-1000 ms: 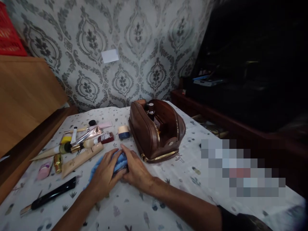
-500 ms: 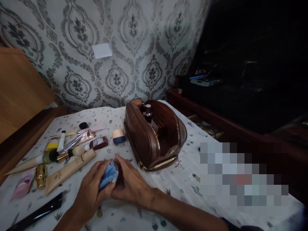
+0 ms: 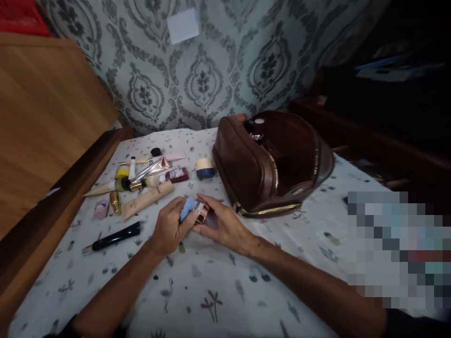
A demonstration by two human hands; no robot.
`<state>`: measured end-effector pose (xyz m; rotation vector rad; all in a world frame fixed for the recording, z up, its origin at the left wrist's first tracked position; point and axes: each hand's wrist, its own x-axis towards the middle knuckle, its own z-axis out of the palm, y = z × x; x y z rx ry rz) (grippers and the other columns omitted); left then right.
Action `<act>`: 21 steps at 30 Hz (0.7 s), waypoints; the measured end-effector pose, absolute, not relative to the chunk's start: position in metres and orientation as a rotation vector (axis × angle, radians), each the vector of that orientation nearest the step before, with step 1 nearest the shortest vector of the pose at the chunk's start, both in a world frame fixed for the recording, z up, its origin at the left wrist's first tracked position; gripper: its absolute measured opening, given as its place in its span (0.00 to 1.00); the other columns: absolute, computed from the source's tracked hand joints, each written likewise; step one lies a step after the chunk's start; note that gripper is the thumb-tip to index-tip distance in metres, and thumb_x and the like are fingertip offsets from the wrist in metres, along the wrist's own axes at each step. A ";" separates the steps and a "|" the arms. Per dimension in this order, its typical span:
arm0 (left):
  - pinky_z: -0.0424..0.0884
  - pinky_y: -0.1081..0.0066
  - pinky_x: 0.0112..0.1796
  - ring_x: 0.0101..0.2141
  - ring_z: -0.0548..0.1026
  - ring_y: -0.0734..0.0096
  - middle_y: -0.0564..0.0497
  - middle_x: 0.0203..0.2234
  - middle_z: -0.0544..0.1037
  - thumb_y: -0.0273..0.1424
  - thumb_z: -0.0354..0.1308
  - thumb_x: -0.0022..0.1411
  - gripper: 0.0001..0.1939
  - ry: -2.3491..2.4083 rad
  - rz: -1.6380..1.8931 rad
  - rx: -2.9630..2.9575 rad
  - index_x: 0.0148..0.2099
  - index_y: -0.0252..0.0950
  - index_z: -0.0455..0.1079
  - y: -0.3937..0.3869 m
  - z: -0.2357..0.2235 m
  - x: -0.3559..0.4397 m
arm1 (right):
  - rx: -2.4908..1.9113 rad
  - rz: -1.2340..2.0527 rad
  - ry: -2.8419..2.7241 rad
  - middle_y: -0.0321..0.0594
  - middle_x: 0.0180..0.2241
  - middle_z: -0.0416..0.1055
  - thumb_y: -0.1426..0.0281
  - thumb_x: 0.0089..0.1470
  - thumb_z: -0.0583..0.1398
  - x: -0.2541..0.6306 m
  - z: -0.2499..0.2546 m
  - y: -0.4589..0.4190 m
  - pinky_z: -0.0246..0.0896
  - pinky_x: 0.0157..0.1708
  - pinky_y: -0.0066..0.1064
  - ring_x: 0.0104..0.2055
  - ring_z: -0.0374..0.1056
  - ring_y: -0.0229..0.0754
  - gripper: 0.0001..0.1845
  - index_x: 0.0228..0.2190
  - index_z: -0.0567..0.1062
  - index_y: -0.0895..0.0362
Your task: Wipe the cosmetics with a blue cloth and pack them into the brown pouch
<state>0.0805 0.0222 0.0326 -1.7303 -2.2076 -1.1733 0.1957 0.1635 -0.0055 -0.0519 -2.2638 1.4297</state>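
In the head camera's view, a person works at a table (image 3: 214, 277) spread with a white cloth printed with small plants and birds, both bare hands meeting near its middle. The left hand (image 3: 171, 223) curls closely around a blue cloth (image 3: 188, 207), its thumb reaching across to a small copper-coloured container (image 3: 202, 212) with a clear, shiny part. The right hand (image 3: 229, 225) cups the container from the other side, thumb below and fingers above, its grip bent part-way around it; the fingers hide much of the container. Both cloth and container are held just above the table, in front of a brown bag (image 3: 243, 169).

The bag stands with its top unzipped, a gold zip (image 3: 275, 212) running along its lower edge and a dark bottle (image 3: 259, 126) upright inside. Just left of the bag sits a peach-and-navy jar (image 3: 205, 168). Farther left, cosmetics lie in a loose cluster: a dark red bottle (image 3: 177, 175), a metallic tube (image 3: 153, 168), a pink tube (image 3: 174, 156), a beige tube (image 3: 148, 202) and a gold lipstick (image 3: 115, 203). A slim black tube (image 3: 118, 237) lies nearer the person. Behind, a white card (image 3: 183, 26) shows against patterned wallpaper (image 3: 202, 84); a blurred patch of squares (image 3: 398, 244) covers the table's right side.
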 end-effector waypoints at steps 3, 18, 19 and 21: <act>0.68 0.70 0.33 0.28 0.70 0.70 0.53 0.25 0.69 0.38 0.50 0.71 0.16 -2.272 -1.300 -1.666 0.31 0.38 0.66 0.019 0.031 0.082 | 0.054 1.375 -2.261 0.50 0.54 0.69 0.60 0.55 0.64 0.198 -0.003 0.163 0.65 0.56 0.44 0.56 0.68 0.49 0.37 0.62 0.61 0.58; 0.66 0.57 0.58 0.58 0.67 0.54 0.37 0.58 0.66 0.39 0.53 0.69 0.25 -2.195 -1.179 -2.005 0.64 0.35 0.60 0.016 0.031 0.084 | -0.135 1.386 -2.285 0.54 0.53 0.69 0.67 0.46 0.65 0.195 -0.005 0.154 0.69 0.51 0.45 0.51 0.71 0.52 0.40 0.58 0.58 0.59; 0.67 0.58 0.57 0.57 0.69 0.55 0.38 0.56 0.68 0.39 0.53 0.69 0.25 -2.197 -1.161 -1.988 0.64 0.35 0.60 0.017 0.031 0.085 | -0.142 1.382 -2.292 0.54 0.54 0.69 0.67 0.46 0.65 0.195 -0.006 0.154 0.69 0.52 0.46 0.52 0.71 0.52 0.41 0.59 0.58 0.59; 0.70 0.60 0.55 0.53 0.71 0.58 0.39 0.51 0.71 0.39 0.52 0.70 0.23 -2.166 -1.136 -1.974 0.62 0.34 0.62 0.018 0.030 0.085 | -0.145 1.356 -2.337 0.56 0.56 0.67 0.65 0.46 0.65 0.195 -0.008 0.154 0.67 0.54 0.48 0.55 0.69 0.53 0.45 0.62 0.55 0.60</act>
